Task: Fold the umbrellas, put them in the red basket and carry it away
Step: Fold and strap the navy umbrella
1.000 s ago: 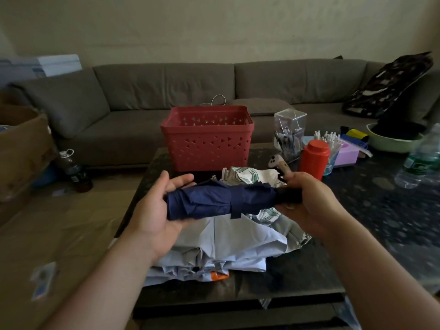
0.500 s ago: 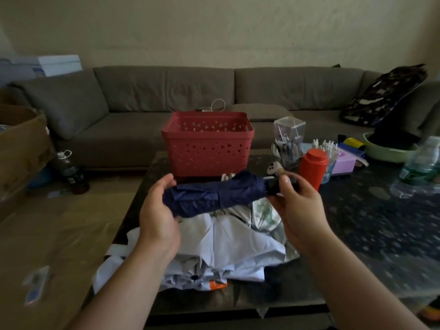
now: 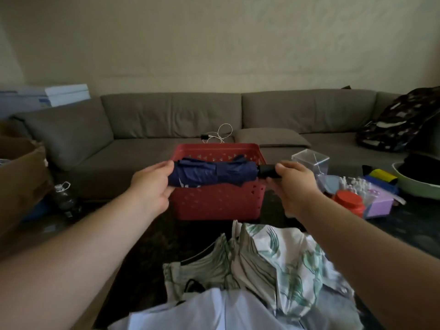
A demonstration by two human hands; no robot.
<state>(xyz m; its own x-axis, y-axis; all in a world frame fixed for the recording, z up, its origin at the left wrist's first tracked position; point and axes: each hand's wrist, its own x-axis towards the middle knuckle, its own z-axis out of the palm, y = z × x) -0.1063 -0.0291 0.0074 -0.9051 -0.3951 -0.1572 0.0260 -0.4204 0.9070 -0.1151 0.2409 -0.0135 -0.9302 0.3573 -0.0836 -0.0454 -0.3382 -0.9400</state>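
Navy umbrella point(image 3: 212, 173): folded, gripped by left hand point(image 3: 152, 184) and right hand point(image 3: 291, 182) above red basket point(image 3: 217, 203).
Left: leaf-print umbrella point(image 3: 273, 258) unfolded at the tabletop's near edge.

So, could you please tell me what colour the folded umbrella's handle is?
Black, on the navy umbrella; its handle shows best in the head view.

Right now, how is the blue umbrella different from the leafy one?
The blue umbrella is plain navy, while the leafy umbrella is white with green leaves. The blue umbrella is rolled tight and held up over the red basket; the leafy umbrella lies loose and crumpled on the table. Both are outside the basket.
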